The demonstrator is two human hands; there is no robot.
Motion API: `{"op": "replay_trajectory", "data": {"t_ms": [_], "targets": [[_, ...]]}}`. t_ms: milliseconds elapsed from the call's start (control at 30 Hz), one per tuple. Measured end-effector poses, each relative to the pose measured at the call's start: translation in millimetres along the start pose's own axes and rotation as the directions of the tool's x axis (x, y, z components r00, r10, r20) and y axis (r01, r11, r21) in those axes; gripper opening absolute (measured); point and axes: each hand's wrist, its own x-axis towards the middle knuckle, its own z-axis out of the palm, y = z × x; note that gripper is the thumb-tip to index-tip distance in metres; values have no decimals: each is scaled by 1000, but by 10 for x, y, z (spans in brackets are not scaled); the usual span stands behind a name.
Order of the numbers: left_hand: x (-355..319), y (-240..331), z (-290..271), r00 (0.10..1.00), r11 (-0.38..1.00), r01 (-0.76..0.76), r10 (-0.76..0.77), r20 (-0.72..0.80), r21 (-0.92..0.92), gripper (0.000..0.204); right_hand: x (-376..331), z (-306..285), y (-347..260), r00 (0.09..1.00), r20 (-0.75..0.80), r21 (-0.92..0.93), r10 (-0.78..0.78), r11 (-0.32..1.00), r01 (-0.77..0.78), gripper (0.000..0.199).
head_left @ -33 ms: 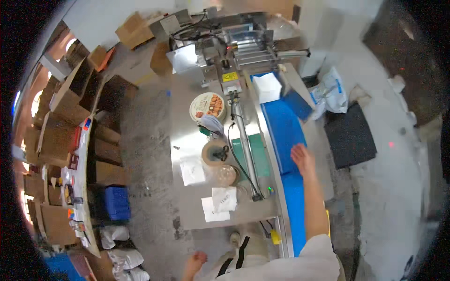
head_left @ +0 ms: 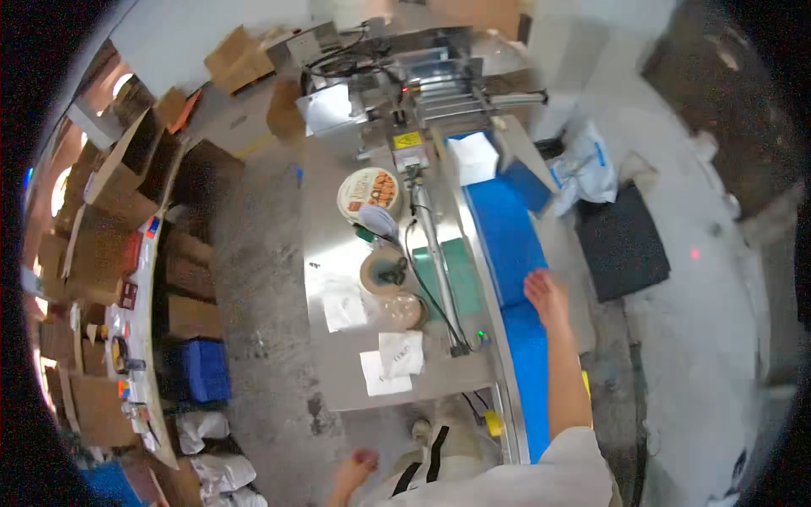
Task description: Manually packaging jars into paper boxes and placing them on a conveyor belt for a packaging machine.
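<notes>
My right hand reaches out over the blue conveyor belt, fingers apart and holding nothing, with the palm low on the belt's right edge. Farther up the belt lies a white flat packet, just below a steel machine. My left hand hangs low beside my body with its fingers curled, and nothing shows in it. It is off the near end of the steel table.
On the steel table sit a round printed tub, a brown tape roll, a clear tape roll and paper slips. Cardboard boxes and a blue crate stand left. A black mat and white bag lie right.
</notes>
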Motion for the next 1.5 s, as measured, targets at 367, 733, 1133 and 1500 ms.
{"op": "replay_trajectory", "data": {"t_ms": [367, 733, 1133, 1500], "targets": [[-1040, 1226, 1656, 414, 624, -776, 609, 677, -88, 30, -5558, -1315, -45, 860, -399, -408, -317, 902, 143, 42], [-2942, 412, 4535, 202, 737, -672, 88, 975, 73, 68, -9717, -3582, 472, 90, -671, -730, -736, 677, 88, 33], [-4235, -1292, 6272, -16, 772, -461, -500, 866, 437, 82, -11412, -5276, 1539, 198, -970, -187, -143, 956, -228, 76], [-3746, -486, 5585, 76, 917, -369, -131, 988, 150, 51, -10154, -3941, 505, 38, -680, -727, -732, 681, 85, 57]]}}
